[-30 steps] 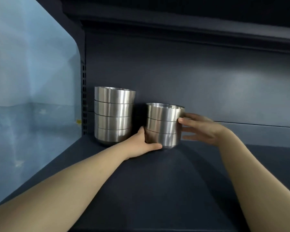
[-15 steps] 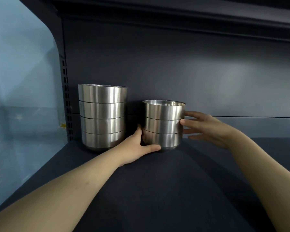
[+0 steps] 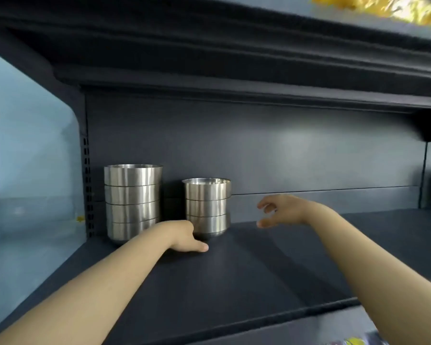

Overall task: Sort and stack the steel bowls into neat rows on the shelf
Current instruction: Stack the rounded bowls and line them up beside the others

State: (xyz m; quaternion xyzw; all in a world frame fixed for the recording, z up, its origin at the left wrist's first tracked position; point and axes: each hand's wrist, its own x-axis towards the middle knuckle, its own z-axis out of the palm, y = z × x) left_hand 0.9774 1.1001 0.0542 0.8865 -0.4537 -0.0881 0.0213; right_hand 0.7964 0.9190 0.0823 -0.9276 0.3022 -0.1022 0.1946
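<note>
We read this as a shop aisle — a dark metal shelf (image 3: 259,282) on a slotted upright (image 3: 86,185), identical steel bowls (image 3: 132,202) stacked like stock, and yellow packaged goods (image 3: 383,6), blurred, on the tier above.

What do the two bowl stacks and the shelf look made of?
The tall stack and short stack: metal, likely stainless steel, brushed satin finish; streaky vertical highlights. The shelf: dark matte coating with dull sheen, possibly painted sheet metal; base material unclear.
</note>
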